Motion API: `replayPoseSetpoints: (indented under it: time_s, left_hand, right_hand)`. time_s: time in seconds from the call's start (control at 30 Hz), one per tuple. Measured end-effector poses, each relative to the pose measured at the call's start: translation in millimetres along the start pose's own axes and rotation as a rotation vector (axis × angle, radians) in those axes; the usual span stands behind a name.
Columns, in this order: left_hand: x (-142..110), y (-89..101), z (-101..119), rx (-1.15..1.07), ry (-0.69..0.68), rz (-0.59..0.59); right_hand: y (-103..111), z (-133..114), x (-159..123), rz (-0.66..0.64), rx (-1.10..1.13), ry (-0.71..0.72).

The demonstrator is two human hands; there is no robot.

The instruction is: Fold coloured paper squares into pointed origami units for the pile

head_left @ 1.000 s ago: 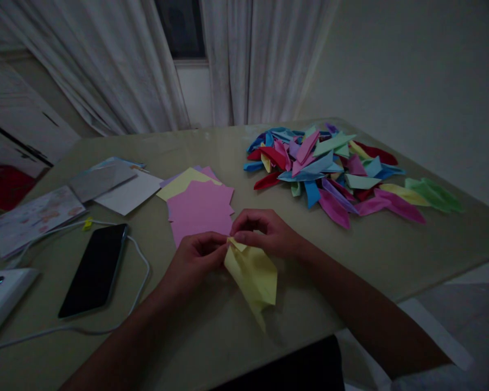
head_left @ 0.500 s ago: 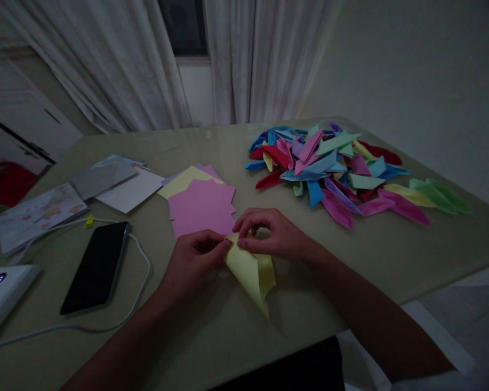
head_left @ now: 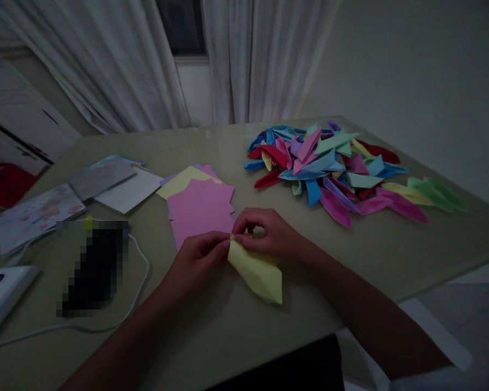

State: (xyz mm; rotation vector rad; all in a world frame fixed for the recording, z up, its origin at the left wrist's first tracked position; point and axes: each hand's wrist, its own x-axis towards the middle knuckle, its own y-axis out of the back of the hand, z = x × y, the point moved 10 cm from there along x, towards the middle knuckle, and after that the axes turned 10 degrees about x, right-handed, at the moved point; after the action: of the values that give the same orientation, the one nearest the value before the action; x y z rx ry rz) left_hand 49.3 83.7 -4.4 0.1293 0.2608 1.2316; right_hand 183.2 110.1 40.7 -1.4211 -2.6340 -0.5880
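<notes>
Both hands pinch the top end of a folded sheet of yellow paper (head_left: 258, 274) over the near part of the table. My left hand (head_left: 199, 260) grips its upper left corner between thumb and fingertips. From the other side my right hand (head_left: 264, 233) closes on the same top edge, its fingertips meeting those of the left. The paper's lower part hangs loose and curved toward me. Just beyond my hands lie sheets of pink paper (head_left: 201, 209), fanned out over a yellow sheet (head_left: 183, 182) and some purple ones.
A heap of folded coloured paper pieces (head_left: 309, 157) covers the back right of the table (head_left: 350, 277). To the left are a pixelated dark phone (head_left: 95, 271), a white cable (head_left: 140, 282), a white device (head_left: 8, 293), a printed packet (head_left: 36, 214) and white sheets (head_left: 128, 190).
The yellow paper has turned, so its lower part now swings to the right and shows a broader, flatter face. My fingertips have drawn closer together at its top.
</notes>
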Motion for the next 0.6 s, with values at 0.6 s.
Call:
replayPoseSetpoints:
  time_s: [0.6]
  left_hand:
    - [1,-3.0,-12,-0.123,0.098,-0.003]
  right_hand:
    - [-1,-12,-3,0.012,-0.080,0.127]
